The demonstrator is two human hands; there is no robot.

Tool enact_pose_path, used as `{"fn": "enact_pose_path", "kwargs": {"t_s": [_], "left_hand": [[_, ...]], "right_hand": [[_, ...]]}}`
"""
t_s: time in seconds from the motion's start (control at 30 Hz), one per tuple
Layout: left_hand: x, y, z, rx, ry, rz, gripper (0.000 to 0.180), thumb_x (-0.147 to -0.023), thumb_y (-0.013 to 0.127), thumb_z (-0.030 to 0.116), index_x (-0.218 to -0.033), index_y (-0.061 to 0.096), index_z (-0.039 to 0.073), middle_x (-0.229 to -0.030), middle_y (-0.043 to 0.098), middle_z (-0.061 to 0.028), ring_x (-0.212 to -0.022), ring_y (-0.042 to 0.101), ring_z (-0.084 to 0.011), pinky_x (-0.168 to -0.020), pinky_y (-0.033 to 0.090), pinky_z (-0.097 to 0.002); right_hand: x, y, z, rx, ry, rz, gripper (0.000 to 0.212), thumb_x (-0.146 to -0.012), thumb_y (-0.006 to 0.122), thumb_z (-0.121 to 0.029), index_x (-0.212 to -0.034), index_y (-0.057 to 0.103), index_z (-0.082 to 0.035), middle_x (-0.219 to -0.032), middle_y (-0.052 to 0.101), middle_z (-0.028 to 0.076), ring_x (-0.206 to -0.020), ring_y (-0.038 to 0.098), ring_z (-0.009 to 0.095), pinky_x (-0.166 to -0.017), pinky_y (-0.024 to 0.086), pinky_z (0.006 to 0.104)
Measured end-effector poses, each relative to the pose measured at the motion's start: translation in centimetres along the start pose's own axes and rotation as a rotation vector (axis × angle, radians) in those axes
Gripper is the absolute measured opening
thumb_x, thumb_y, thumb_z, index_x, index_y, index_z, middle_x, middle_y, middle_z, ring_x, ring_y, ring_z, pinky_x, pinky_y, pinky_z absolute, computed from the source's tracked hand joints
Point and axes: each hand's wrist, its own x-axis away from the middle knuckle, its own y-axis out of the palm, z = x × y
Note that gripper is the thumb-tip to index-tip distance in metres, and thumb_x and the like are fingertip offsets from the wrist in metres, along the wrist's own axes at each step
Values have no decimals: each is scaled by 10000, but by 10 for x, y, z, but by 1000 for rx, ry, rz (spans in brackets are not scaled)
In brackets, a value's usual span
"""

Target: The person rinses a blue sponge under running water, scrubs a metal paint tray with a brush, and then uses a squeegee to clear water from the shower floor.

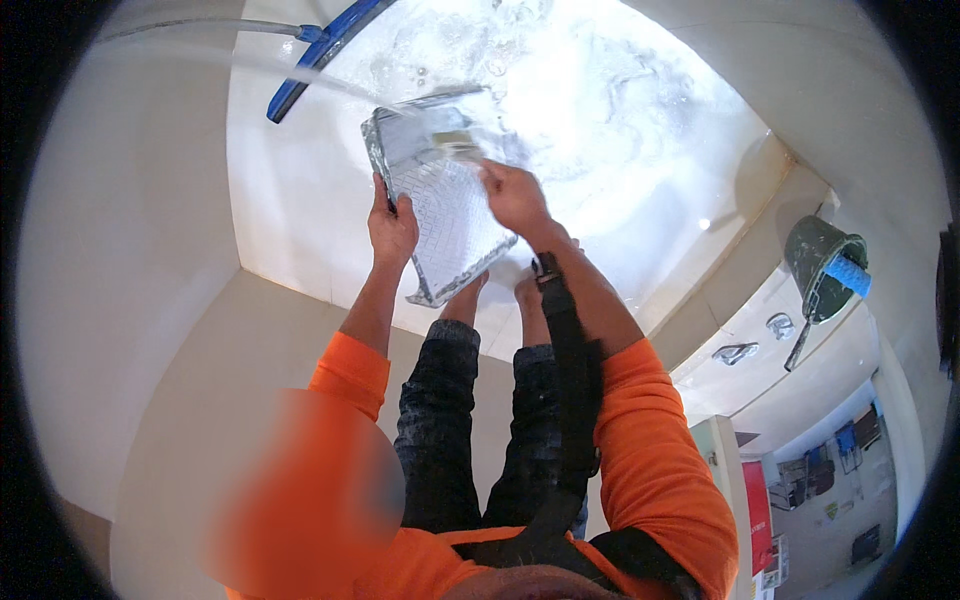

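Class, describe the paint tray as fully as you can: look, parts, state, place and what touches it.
The paint tray is shallow and rectangular, apparently plastic, with a raised dark rim smeared whitish and a fine grid across its pale inside. The left hand grips its left edge, its inside facing the camera, over the white floor. The right hand holds a blurred brush at its far part; whether the bristles touch is unclear.

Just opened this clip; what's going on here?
A person's left hand grips the edge of a grey, rectangular, grid-textured tray, while the right hand holds a flat, pale-bristled brush, motion-blurred, over it. Beyond lies wet white floor with a long blue squeegee; a dark green bucket is at right.
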Motion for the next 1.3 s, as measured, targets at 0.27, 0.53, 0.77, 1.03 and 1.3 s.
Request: {"fn": "enact_pose_path", "kwargs": {"t_s": [0.27, 0.53, 0.77, 1.03, 1.3], "left_hand": [[-30, -4, -8, -302, 202, -123, 590, -868, 477, 152, -1419, 397, -41, -1003, 662, -292, -867, 699, -333, -753, 541, -390], [-22, -1, 5, -267, 195, -48, 588, -865, 471, 158, -1414, 406, -44, -994, 658, -300, -870, 696, -356, -759, 538, -389], [-26, 5, 16, -336, 282, -76, 611, -849, 487, 149, -1408, 390, -75, -784, 645, -277, -655, 669, -349, -623, 522, -416], [-41, 3, 34, -349, 232, -106, 626, -846, 495, 170, -1415, 383, -67, -852, 657, -291, -737, 676, -383, -673, 527, -426], [-53, 4, 31, -379, 183, -190, 601, -857, 493, 174, -1418, 408, -23, -963, 658, -312, -886, 677, -406, -803, 530, -421]], "right_hand": [[-47, 22, 35, 239, 156, 52, 316, -959, 437, -243, -1064, 676, -65, -916, 691, 212, -874, 668, 400, -819, 515, 520], [-42, 25, 13, 112, 3, 51, 314, -935, 488, -261, -1041, 689, -43, -928, 701, 197, -843, 677, 402, -797, 527, 510], [-57, 28, 31, 206, 222, 154, 245, -888, 500, -175, -903, 703, -39, -868, 682, 219, -841, 666, 390, -773, 529, 486], [-35, 18, -33, 40, -76, 100, 243, -889, 518, -178, -990, 693, -44, -822, 675, 223, -770, 662, 407, -746, 531, 493], [-40, 6, -49, -422, 44, 201, 255, -918, 555, -216, -1039, 714, -57, -832, 668, 253, -782, 679, 390, -692, 531, 434]]}}
